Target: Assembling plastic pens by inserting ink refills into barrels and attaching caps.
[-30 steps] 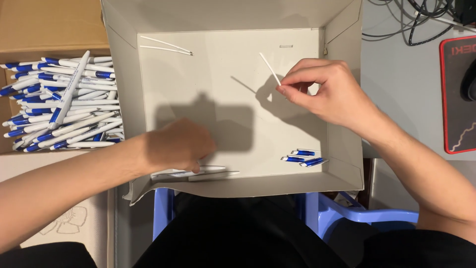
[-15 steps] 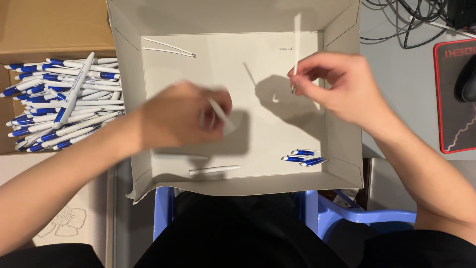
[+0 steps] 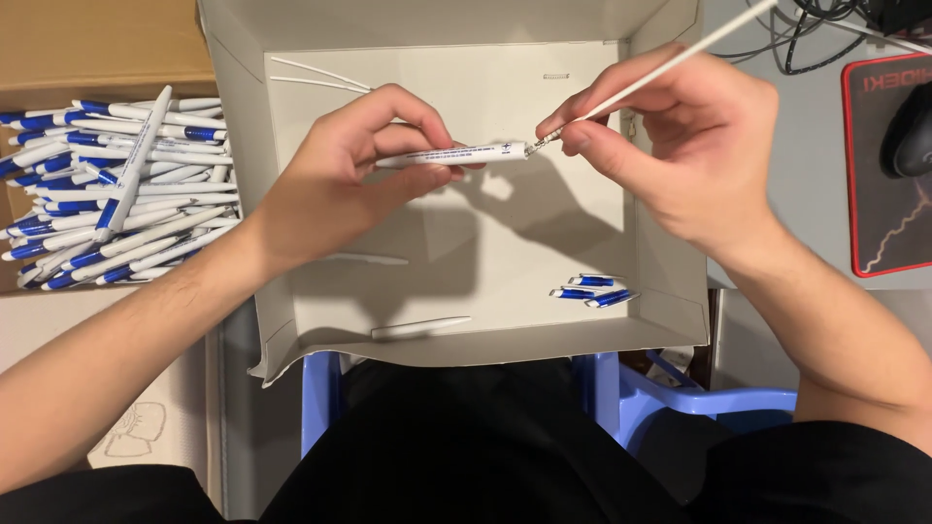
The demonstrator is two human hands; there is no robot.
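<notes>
Here the left hand (image 3: 330, 184) clamps the barrel (image 3: 456, 153) level above the tray (image 3: 437, 262); right fingers (image 3: 582, 136) pinch the refill (image 3: 660, 66), tip touching the barrel mouth. Risk: an off-axis push may bend the thin refill or make it slip aside.
</notes>
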